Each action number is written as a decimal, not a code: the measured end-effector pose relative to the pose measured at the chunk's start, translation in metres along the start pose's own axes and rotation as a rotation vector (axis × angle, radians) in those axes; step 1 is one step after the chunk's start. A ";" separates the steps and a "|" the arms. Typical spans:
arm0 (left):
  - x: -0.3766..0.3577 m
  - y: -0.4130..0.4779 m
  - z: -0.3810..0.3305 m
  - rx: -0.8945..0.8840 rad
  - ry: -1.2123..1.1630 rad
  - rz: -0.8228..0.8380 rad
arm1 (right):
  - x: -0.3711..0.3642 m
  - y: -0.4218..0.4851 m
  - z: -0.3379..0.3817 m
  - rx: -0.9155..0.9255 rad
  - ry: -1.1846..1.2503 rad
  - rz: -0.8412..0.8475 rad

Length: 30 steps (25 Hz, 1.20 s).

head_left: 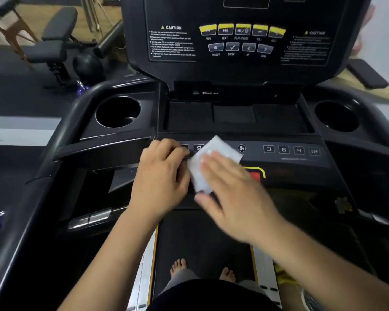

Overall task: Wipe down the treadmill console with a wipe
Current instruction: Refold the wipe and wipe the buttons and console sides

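The black treadmill console (285,160) fills the middle of the head view, with a lower strip of number keys and an upright panel (238,41) of yellow and grey buttons above. A white wipe (213,151) lies flat on the lower strip, left of the fan key. My right hand (231,196) presses on the wipe with straight fingers and looks blurred. My left hand (160,178) rests beside it on the strip's left part, fingers curled over the front edge, covering some number keys.
A cup holder (118,112) sits left and another cup holder (336,116) right of a shallow tray (234,115). A red stop button with yellow border (255,175) shows partly behind my right hand. A bench (54,41) stands at the far left. My bare feet stand on the belt (202,243).
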<state>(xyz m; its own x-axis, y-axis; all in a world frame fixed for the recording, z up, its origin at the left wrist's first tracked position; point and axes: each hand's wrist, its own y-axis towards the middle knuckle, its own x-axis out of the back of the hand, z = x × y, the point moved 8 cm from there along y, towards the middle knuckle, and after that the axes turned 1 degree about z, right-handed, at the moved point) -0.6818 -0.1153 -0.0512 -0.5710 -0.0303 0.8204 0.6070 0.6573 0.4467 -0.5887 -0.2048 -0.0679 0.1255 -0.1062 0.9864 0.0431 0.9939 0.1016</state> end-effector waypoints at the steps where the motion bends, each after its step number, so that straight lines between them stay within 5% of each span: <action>1: 0.000 -0.001 -0.002 -0.010 0.031 0.003 | -0.005 -0.011 0.010 0.060 0.008 0.029; 3: 0.000 -0.002 -0.006 -0.012 0.086 0.008 | 0.003 -0.013 -0.016 0.051 -0.002 0.043; 7: -0.004 -0.007 -0.017 0.001 0.179 -0.004 | 0.032 -0.006 -0.085 -0.263 -0.004 -0.086; 12: -0.015 -0.008 -0.033 -0.034 0.097 -0.013 | -0.001 -0.023 -0.021 -0.020 -0.056 0.034; 17: -0.027 -0.008 -0.046 -0.087 0.043 0.031 | 0.026 -0.017 -0.095 -0.300 -0.045 -0.071; 22: -0.033 -0.004 -0.051 -0.102 0.005 0.033 | -0.002 -0.034 -0.037 -0.049 -0.060 0.055; 26: -0.032 -0.001 -0.048 -0.107 0.004 0.032 | 0.022 -0.040 -0.102 -0.303 -0.062 -0.045; 30: -0.032 -0.001 -0.051 -0.098 0.009 0.019 | 0.002 -0.061 -0.064 -0.336 -0.054 -0.018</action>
<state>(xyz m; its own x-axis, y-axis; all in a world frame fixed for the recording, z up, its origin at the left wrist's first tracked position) -0.6356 -0.1534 -0.0591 -0.5541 -0.0255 0.8321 0.6689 0.5813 0.4633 -0.5279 -0.2679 -0.0809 0.0693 -0.1134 0.9911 0.3701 0.9255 0.0801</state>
